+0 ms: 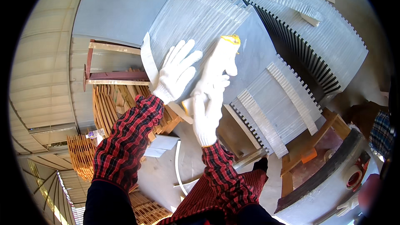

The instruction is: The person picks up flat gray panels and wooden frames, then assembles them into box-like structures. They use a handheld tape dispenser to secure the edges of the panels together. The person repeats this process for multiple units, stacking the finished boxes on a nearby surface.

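Note:
My left hand [177,71] wears a white knit glove. Its fingers are stretched out over the stack of grey, film-covered panels [200,14]; whether it touches them I cannot tell. My right hand [208,110], gloved the same way, is closed around loose white work gloves [216,60] with yellow cuff edging. One yellow edge points away from me over a bare grey panel face, and another bit of yellow shows beside my right wrist. How many loose gloves there are is unclear. Both my forearms are in red-and-black checked sleeves.
More stacked panels [308,29] stand at the far right, with a strip across them. Nearer right, a banded panel stack [275,108] rests close to a grey table [321,191] holding a tape roll [354,177]. Wooden slats [106,104] are piled left. Someone's checked sleeve [381,131] shows at right.

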### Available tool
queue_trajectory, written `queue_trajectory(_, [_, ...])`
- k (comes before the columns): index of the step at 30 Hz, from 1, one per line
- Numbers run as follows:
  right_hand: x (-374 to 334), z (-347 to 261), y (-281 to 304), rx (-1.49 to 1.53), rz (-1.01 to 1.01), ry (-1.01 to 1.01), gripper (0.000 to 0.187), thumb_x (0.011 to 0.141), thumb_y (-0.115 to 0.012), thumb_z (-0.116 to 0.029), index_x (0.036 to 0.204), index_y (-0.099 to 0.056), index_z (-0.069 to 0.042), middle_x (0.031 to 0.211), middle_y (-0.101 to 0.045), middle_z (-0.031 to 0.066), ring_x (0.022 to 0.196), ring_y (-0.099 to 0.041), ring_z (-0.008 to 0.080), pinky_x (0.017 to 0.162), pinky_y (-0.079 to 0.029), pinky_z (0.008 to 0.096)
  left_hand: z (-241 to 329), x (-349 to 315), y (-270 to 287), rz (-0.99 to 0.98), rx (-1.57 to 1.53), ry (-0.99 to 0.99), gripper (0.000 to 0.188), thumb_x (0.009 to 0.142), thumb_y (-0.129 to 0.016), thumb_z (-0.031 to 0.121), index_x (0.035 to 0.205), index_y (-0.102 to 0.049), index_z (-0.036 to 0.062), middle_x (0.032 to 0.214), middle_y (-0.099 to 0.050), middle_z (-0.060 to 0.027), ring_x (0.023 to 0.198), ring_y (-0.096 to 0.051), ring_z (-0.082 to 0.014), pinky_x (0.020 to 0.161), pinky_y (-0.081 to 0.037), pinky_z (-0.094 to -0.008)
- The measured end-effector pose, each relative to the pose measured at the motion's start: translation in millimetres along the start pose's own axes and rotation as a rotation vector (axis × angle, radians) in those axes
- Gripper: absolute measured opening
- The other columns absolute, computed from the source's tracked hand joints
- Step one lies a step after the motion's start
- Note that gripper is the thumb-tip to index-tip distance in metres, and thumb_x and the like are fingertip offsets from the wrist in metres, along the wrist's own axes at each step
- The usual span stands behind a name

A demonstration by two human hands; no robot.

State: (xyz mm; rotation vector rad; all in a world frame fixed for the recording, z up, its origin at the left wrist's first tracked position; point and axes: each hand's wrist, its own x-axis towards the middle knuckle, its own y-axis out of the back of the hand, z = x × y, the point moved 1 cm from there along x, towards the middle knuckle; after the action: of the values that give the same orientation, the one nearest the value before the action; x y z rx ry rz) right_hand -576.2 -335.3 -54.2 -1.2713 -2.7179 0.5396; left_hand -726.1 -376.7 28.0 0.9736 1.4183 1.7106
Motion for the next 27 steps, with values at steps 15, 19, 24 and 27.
queue_trajectory(15, [152.8, 167.8, 32.4, -0.085, 0.494, -0.394, 0.06, 0.107, -0.044, -0.046, 0.159, -0.032, -0.017, 0.142, -0.055, 0.0037, 0.115, -0.058, 0.0175, 0.1, -0.042, 0.0284, 1.6, -16.3, 0.3, 0.028, -0.005, 0.009, 0.039, 0.097, -0.057, 0.022, 0.134, -0.066, 0.011, 0.152, -0.049, -0.0193, 0.141, -0.042, -0.0434, 0.118, -0.028, -0.0543])
queue_trajectory(19, [74.4, 245.3, 38.8, 0.004, 0.493, -0.193, 0.063, 0.108, -0.042, -0.034, 0.16, -0.022, -0.007, 0.164, -0.028, 0.0114, 0.147, -0.034, 0.0265, 0.116, -0.03, 0.0336, 12.5, 9.7, -8.1, 0.038, -0.017, -0.088, 0.04, 0.097, -0.057, 0.021, 0.135, -0.065, 0.0109, 0.152, -0.049, -0.0194, 0.141, -0.042, -0.043, 0.119, -0.027, -0.0533])
queue_trajectory(24, [-40.1, 108.7, -39.7, -0.072, 0.333, -0.345, 0.069, 0.105, -0.042, -0.025, 0.162, -0.012, -0.003, 0.169, -0.009, 0.0194, 0.155, -0.015, 0.0324, 0.123, -0.017, 0.0395, 3.1, -10.5, -6.8, 0.049, -0.048, -0.05, 0.041, 0.097, -0.057, 0.02, 0.136, -0.064, 0.0108, 0.152, -0.049, -0.0191, 0.142, -0.041, -0.0425, 0.119, -0.026, -0.0526])
queue_trajectory(27, [-53.9, 50.5, -71.4, -0.15, 0.243, -0.165, 0.073, 0.1, -0.046, -0.023, 0.161, -0.012, 0.0, 0.168, -0.005, 0.0242, 0.155, -0.005, 0.042, 0.123, -0.006, 0.0496, -2.2, -8.2, -9.2, 0.057, -0.092, -0.069, 0.041, 0.097, -0.057, 0.02, 0.137, -0.063, 0.0101, 0.152, -0.048, -0.0191, 0.142, -0.041, -0.0427, 0.119, -0.025, -0.0529])
